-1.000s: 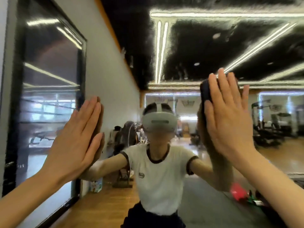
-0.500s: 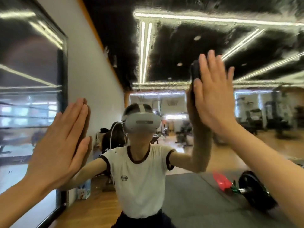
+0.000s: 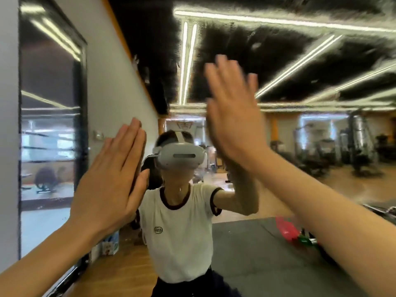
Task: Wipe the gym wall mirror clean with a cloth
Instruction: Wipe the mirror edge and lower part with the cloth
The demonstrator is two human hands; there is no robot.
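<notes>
The head view looks straight at the wall mirror (image 3: pixel 278 189), which fills most of the picture. The left hand (image 3: pixel 111 185) is pressed flat on the glass with its fingers straight and close together — it holds nothing, and its reflection meets it at the fingertips. The right hand (image 3: pixel 233 116) is raised higher and more to the middle, also with fingers stretched out against the glass, slightly spread. It is blurred. The cloth cannot be made out in this frame; if it lies under the right palm, the hand hides it, so I cannot tell if this hand presses something or is bare.

In the mirror the person (image 3: pixel 182 228) appears between the two arms, in a white T-shirt with dark trim and a pale headset (image 3: pixel 180 156) on the head. Behind the reflected person there is a wooden floor, a grey mat (image 3: pixel 252 254) and gym machines (image 3: pixel 353 146) far at the right. Something red and green (image 3: pixel 289 232) lies on the mat near the right forearm, too blurred to name. At the left, a dark-framed window panel (image 3: pixel 49 125) stands in the grey wall — light strips are reflected in it, and the same strips run across the black ceiling (image 3: pixel 278 50) above.
</notes>
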